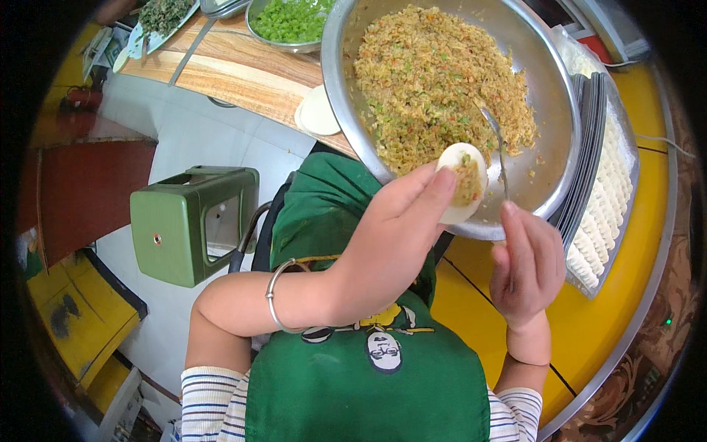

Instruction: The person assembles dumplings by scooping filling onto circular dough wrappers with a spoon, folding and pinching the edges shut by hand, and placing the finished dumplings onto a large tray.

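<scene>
My left hand (397, 237) holds a round dough wrapper (459, 212) with some filling (468, 179) on it, over the near rim of a large steel bowl (558, 204). Chopped, crumbly filling (436, 83) with green and orange bits fills much of that bowl. In my right hand (527, 265) is the handle of a thin metal spoon (501, 154); its far end rests at the filling in the bowl. A small stack of dough wrappers (320, 113) lies on the wooden board, against the bowl's left side.
A bowl of chopped greens (290, 22) and a plate of dark green filling (165, 16) stand on the wooden board (248, 77). Rows of formed dumplings (599, 232) lie on a tray at right, beside stacked dark trays (585, 143). A green plastic stool (165, 237) is at left.
</scene>
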Demonstrator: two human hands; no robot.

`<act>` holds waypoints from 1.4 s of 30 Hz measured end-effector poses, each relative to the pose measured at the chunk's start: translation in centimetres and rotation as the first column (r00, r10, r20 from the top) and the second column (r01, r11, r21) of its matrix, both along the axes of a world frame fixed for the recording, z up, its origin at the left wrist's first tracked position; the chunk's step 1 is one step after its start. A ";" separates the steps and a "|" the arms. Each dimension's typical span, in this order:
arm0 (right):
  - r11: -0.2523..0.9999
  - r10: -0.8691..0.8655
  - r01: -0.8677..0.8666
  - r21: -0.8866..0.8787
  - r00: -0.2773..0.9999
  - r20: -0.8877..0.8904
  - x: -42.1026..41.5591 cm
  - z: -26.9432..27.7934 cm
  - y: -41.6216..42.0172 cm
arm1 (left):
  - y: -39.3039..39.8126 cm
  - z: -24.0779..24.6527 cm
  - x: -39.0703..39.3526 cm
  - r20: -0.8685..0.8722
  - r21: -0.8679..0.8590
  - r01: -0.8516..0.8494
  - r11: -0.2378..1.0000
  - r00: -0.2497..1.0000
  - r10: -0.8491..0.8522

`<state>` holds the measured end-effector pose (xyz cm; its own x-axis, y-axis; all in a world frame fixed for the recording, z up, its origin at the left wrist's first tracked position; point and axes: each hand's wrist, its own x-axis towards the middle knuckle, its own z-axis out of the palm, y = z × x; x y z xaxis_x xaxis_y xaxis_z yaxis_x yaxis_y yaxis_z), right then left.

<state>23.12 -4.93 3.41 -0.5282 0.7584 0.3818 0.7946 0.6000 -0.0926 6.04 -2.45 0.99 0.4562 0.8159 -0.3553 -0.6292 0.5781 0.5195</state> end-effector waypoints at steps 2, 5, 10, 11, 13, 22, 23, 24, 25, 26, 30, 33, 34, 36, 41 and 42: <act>0.982 -0.110 0.104 -0.159 0.994 -0.029 0.5 -0.6 -0.1 | -0.4 0.3 -0.2 0.037 -0.037 -0.007 0.999 0.999 0.009; 0.953 -0.131 0.102 -0.285 0.988 -0.085 0.3 -1.9 0.6 | 0.1 1.0 -1.2 0.138 -0.027 -0.043 0.999 0.989 0.046; 0.993 0.088 -0.067 0.094 0.967 -0.239 -1.0 -2.6 -0.1 | 0.6 1.2 -2.2 0.114 0.095 0.043 0.995 0.992 -0.053; 0.974 0.166 -0.128 0.188 0.964 -0.206 -1.3 -2.6 0.1 | 0.5 1.0 -2.3 0.101 0.105 0.067 0.992 0.992 -0.078; 0.976 0.197 -0.177 0.128 0.966 -0.165 -1.9 -1.5 0.1 | 0.3 0.7 -2.3 0.062 0.146 0.104 0.984 0.992 -0.113; 0.983 -0.104 -0.020 -0.184 0.763 -0.638 -3.5 -0.9 0.9 | -1.2 0.2 -2.2 -0.105 0.375 0.094 0.922 0.993 -0.058; 0.976 -0.135 -0.020 -0.216 0.726 -0.675 -3.8 -1.1 0.8 | -1.3 0.7 -2.4 -0.183 0.410 0.113 0.905 0.982 -0.040; 0.977 -0.135 -0.022 -0.212 0.705 -0.696 -3.9 -1.3 0.9 | -1.4 1.1 -2.6 -0.260 0.448 0.132 0.884 0.965 -0.013; 0.978 -0.134 -0.025 -0.208 0.685 -0.716 -4.0 -1.5 1.0 | -1.4 1.0 -2.7 -0.257 0.461 0.122 0.879 0.966 0.001; 0.979 -0.133 -0.029 -0.203 0.663 -0.736 -4.2 -1.6 1.0 | -1.4 0.9 -2.8 -0.254 0.475 0.112 0.873 0.967 0.014; 0.966 -0.164 -0.121 -0.230 0.400 -0.902 -5.2 -2.2 0.7 | -1.2 0.4 -2.9 -0.218 0.590 0.048 0.806 0.970 0.102; 0.909 -0.304 -0.279 -0.310 0.068 -0.950 -6.0 -2.5 -0.5 | -1.1 -0.1 -3.1 -0.227 0.670 0.032 0.741 0.960 0.163; 0.887 -0.359 -0.310 -0.342 0.002 -0.933 -6.6 -2.5 -0.8 | -1.0 -0.2 -3.1 -0.231 0.705 0.018 0.709 0.951 0.206; 0.859 -0.393 -0.380 -0.344 -0.059 -0.918 -7.4 -2.8 -1.4 | -0.8 -0.4 -2.9 -0.233 0.770 -0.007 0.638 0.928 0.291; 0.827 -0.484 -0.403 -0.392 -0.157 -0.861 -7.6 -3.9 -2.7 | -0.9 -1.7 -2.3 -0.218 0.792 0.029 0.609 0.946 0.238; 0.797 -0.561 -0.390 -0.461 -0.198 -0.804 -7.9 -3.5 -2.9 | -0.6 -2.1 -1.9 -0.190 0.830 0.035 0.556 0.956 0.223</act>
<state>15.27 -7.86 -0.10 0.1526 0.9859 -0.0688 -0.4744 0.0120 -0.8802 4.18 -3.08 -1.08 0.3617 0.8400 0.4045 -0.4303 -0.2344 0.8717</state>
